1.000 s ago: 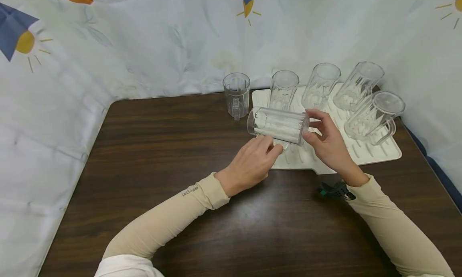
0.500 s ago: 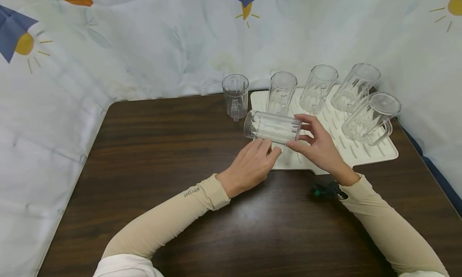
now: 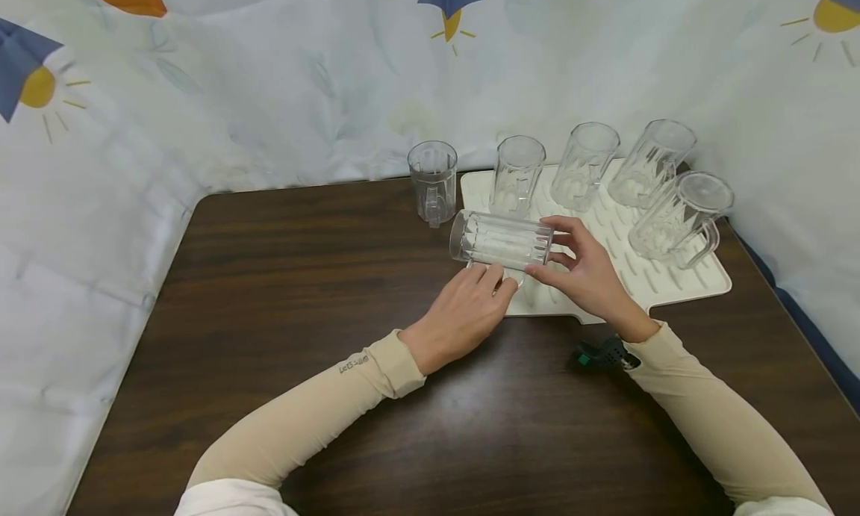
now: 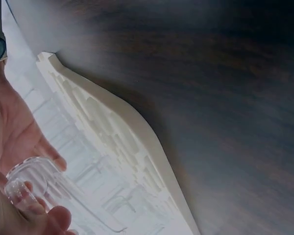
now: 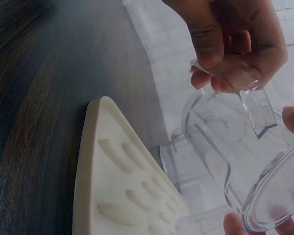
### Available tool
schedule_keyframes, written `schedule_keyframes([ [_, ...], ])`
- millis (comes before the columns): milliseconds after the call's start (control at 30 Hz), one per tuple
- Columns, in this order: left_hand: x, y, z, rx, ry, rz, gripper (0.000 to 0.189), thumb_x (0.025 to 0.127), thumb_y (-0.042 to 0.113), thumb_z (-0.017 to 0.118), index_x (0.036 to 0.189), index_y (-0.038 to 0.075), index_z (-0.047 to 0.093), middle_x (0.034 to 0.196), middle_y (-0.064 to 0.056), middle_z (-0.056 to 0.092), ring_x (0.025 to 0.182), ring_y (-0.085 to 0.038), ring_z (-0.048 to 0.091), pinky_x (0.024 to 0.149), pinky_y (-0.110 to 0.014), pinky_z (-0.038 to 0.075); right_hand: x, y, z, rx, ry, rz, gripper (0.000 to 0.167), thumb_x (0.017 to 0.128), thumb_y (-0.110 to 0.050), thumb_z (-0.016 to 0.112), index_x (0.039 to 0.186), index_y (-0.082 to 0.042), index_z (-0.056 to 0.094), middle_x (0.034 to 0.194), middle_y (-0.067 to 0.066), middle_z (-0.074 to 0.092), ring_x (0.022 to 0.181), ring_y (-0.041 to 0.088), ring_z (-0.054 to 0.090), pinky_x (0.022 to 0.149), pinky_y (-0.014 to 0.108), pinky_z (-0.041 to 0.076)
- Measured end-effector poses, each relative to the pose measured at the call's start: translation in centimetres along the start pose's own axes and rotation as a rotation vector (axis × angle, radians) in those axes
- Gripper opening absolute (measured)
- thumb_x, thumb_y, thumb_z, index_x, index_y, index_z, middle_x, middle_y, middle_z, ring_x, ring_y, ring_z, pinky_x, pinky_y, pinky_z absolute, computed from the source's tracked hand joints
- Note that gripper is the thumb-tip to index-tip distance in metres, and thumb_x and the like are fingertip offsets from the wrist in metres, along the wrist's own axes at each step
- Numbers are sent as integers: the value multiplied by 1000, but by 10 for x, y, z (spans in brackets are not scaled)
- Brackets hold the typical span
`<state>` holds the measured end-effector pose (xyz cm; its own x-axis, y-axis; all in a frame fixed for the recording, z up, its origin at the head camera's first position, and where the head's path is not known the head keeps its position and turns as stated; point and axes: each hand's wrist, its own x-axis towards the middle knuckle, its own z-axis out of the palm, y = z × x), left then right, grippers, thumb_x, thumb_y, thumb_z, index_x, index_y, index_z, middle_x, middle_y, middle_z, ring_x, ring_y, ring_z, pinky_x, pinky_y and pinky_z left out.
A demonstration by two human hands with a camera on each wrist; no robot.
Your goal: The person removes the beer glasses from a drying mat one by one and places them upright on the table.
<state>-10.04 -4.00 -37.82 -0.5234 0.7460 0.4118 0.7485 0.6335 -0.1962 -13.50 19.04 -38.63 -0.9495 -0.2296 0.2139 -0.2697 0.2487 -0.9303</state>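
Observation:
A clear ribbed mug [image 3: 504, 241] is held on its side above the front left of a white drying mat [image 3: 692, 281]. The left hand [image 3: 458, 316] grips its handle [image 5: 258, 111], fingers curled through it, from the near side. At the mug's right end, the right hand [image 3: 583, 275] holds it between thumb and fingers, thumb low and fingers above. In the left wrist view, the mug [image 4: 39, 181] shows partly behind the left fingers. The right wrist view shows right fingertips [image 5: 233, 224] on the mug's end.
Several clear mugs stand on the mat, including one at the back left [image 3: 516, 176] and one at the right [image 3: 680, 221]. Another mug [image 3: 432, 184] stands on the dark wooden table [image 3: 302, 277] left of the mat. A patterned white curtain [image 3: 282, 90] hangs behind.
The right hand has shifted left and slightly down, its thumb now farther along the mug's underside. The mug has moved slightly left and lower. The left hand keeps its grip on the handle.

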Motion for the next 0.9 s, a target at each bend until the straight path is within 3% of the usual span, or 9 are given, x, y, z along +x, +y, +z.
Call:
schedule_keyframes([
  [167, -2, -2, -3, -40, -8, 12, 14, 103, 6, 57, 114, 8, 66, 96, -5, 62, 80, -20, 60, 69, -28, 53, 0, -3, -1, -26, 13, -4, 70, 86, 3, 79, 147, -2, 44, 142, 9, 49, 120, 4, 57, 93, 7, 54],
  [367, -3, -8, -8, -161, 34, 16, 28, 97, -4, 59, 122, 6, 66, 108, -5, 68, 95, -20, 67, 86, -29, 60, 1, -8, -5, -25, 38, -5, 70, 85, 7, 79, 146, -2, 45, 135, -4, 51, 119, 6, 57, 93, 6, 54],
  [633, -3, -17, -13, -259, 199, -42, 24, 99, 3, 57, 120, 3, 69, 114, -9, 70, 108, -21, 68, 99, -29, 59, 4, -14, -9, 1, 69, -32, 68, 85, 11, 76, 145, 4, 44, 132, -7, 51, 118, 9, 58, 92, 7, 56],
  [900, -7, -28, -20, -437, 355, -197, 28, 94, 3, 66, 122, 1, 67, 117, -12, 69, 110, -26, 66, 98, -33, 58, 7, -17, -15, 36, 87, -40, 66, 87, 10, 74, 145, 3, 43, 135, -8, 51, 116, 9, 57, 93, 9, 56],
])
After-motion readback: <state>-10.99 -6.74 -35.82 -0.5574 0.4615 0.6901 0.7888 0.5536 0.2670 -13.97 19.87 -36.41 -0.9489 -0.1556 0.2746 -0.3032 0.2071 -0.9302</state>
